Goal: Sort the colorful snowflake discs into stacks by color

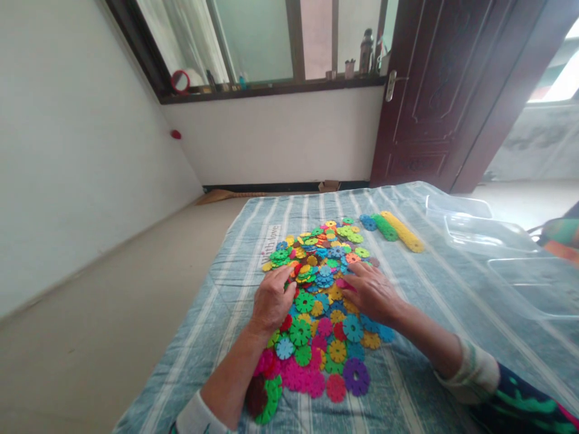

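Note:
A long heap of colourful notched plastic discs lies on a striped blue-green cloth. My left hand rests at the heap's left side, fingers bent; what its fingertips hold, if anything, is hidden. Across from it, my right hand is at the right side, with a pink disc at its fingertips. Near the front edge of the heap lies a large purple disc. Beyond my right hand, a yellow row of discs, a green row and a short blue row lie side by side.
Three clear plastic containers stand on the right of the striped cloth. Something green and orange is at the right edge. Behind are a windowsill with small items and a dark red door.

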